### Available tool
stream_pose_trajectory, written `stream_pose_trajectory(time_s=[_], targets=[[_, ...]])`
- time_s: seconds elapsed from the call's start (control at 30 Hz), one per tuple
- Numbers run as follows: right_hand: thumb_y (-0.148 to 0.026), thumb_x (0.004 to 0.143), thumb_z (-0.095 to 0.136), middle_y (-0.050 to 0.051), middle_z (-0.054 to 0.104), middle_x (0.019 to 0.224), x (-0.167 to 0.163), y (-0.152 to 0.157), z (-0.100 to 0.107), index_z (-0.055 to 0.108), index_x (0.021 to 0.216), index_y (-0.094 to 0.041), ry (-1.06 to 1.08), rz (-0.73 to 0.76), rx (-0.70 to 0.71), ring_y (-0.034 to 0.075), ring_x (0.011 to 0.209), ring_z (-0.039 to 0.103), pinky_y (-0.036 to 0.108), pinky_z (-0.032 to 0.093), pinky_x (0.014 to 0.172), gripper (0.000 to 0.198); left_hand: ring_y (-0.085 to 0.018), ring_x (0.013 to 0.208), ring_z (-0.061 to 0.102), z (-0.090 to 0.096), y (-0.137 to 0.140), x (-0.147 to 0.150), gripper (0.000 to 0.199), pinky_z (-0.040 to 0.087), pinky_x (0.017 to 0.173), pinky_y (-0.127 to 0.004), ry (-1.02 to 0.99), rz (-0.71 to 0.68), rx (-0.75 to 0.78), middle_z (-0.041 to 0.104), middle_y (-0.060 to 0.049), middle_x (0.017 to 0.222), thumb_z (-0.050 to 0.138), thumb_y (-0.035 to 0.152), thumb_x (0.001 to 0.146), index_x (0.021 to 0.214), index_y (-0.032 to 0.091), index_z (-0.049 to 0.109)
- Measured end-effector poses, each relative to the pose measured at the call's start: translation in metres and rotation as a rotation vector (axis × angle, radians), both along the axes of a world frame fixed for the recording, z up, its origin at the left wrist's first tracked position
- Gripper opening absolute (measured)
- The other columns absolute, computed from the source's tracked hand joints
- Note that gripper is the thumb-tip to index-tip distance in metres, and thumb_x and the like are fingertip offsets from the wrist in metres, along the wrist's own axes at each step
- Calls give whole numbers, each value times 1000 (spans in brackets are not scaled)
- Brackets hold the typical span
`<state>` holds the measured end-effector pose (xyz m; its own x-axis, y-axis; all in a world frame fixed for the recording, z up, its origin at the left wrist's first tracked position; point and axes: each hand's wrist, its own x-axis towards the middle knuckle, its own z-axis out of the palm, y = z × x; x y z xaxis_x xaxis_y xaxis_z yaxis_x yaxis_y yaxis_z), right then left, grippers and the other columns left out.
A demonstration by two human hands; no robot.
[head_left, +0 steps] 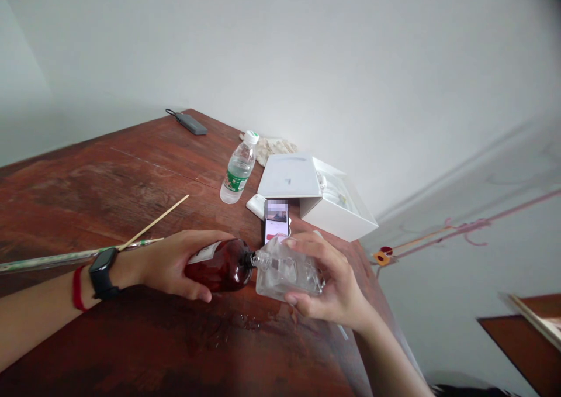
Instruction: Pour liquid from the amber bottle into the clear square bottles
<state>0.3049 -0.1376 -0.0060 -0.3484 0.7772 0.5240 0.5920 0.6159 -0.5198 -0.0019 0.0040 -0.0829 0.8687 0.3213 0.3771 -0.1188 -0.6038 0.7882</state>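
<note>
My left hand (188, 265) is closed round a dark red-brown bottle (225, 265) with a pale label, tilted almost onto its side, its neck pointing right. Closed on a clear, square-sided bottle (284, 271), my right hand (326, 277) holds it tipped with its neck pointing left. The two necks meet mouth to mouth above the table; whether liquid passes between them I cannot make out. Wet drops (249, 321) lie on the wood just below the bottles.
A capped water bottle (239, 172) stands behind my hands on the wooden table (87, 180). Near it are a phone (277, 221), a white open box (335, 210) and a cloth (274, 147). A thin stick (155, 220) lies left; a grey device (190, 123) sits at the far corner.
</note>
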Motion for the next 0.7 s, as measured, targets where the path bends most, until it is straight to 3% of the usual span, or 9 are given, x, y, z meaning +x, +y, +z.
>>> stream_pose_trajectory(time_s=[0.7], targets=[[-49,87,88,10,74,128,0,0,0,63,143,-31,-11,2,10,33,118,74,52,65,96,64,-35,122,71,-1,0,0,88,57,108,-42,24,-18,-15,72,-15,140,84,68,86,154,22,53]])
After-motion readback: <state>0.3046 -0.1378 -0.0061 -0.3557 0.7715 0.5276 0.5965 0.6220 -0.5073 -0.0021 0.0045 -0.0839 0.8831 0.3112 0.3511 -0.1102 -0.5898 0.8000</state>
